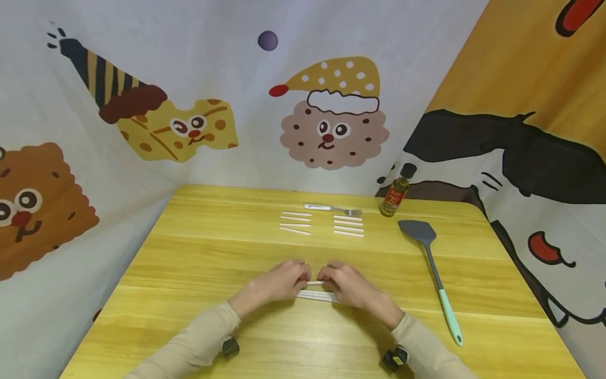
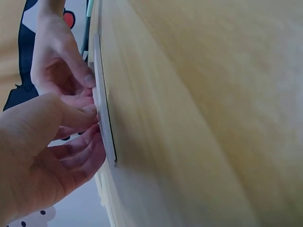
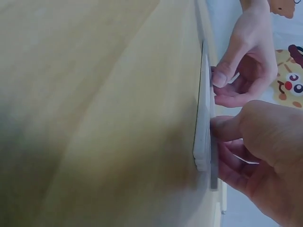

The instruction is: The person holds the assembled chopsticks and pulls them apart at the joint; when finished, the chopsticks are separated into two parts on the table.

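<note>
Side by side over the middle of the wooden table, my two hands pinch a slim white stick (image 1: 315, 282) between thumbs and fingers. My left hand (image 1: 288, 279) has its left end; my right hand (image 1: 347, 284) has its right end. Just nearer to me, several white sticks (image 1: 318, 296) lie close together on the table, their ends partly hidden by the hands. In the left wrist view, the fingers of the left hand (image 2: 57, 146) are bent near these sticks. The right wrist view shows the right hand (image 3: 265, 161) with its thumb beside the sticks' edge.
Farther back lie a left group of tapered white sticks (image 1: 295, 225) and a right group of thicker ones (image 1: 348, 222). Behind them is a white-handled fork (image 1: 318, 207). A dark-capped bottle (image 1: 394, 197) stands back right, and a grey spatula (image 1: 433, 263) with a mint handle lies at right.
</note>
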`<control>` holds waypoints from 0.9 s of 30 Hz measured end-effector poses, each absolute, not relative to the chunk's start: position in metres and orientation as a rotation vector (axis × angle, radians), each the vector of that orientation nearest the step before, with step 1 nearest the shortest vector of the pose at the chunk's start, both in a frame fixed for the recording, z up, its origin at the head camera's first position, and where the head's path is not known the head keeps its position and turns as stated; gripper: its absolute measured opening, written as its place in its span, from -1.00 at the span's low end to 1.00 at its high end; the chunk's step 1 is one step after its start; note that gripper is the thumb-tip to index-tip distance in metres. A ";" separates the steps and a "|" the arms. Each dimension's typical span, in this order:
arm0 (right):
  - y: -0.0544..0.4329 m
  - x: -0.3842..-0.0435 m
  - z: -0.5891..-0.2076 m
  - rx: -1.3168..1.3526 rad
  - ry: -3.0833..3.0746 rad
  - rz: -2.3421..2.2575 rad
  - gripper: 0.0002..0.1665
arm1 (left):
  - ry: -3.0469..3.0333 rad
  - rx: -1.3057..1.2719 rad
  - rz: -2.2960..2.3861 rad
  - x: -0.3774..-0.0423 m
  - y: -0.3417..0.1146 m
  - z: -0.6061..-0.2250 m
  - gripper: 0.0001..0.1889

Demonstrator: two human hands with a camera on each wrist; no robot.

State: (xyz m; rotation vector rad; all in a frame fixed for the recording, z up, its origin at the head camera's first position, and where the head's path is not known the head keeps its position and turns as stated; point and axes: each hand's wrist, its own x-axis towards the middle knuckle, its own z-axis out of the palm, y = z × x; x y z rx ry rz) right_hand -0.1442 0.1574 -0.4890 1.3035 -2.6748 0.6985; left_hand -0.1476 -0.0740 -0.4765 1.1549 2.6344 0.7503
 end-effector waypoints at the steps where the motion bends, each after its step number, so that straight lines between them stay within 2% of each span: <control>1: 0.158 -0.144 -0.489 1.308 -2.659 0.689 -0.82 | 2.629 1.149 0.762 -0.148 -0.074 -0.477 -0.95; 6: 0.159 -0.146 -0.483 1.317 -2.555 0.661 -0.86 | 2.663 1.170 0.804 -0.148 -0.075 -0.476 -0.94; 11: 0.161 -0.150 -0.480 1.318 -2.499 0.626 -0.80 | 2.787 1.252 0.731 -0.148 -0.080 -0.474 -0.91; 14: 0.179 -0.156 -0.482 1.251 -2.494 0.568 -0.76 | 2.868 1.273 0.700 -0.151 -0.094 -0.473 -0.86; 21: 0.247 -0.169 -0.479 0.956 -2.458 0.518 -0.74 | 3.004 1.069 0.858 -0.168 -0.143 -0.459 -0.91; 27: 0.247 -0.181 -0.466 0.987 -2.441 0.499 -0.82 | 3.019 1.048 0.790 -0.186 -0.147 -0.448 -0.93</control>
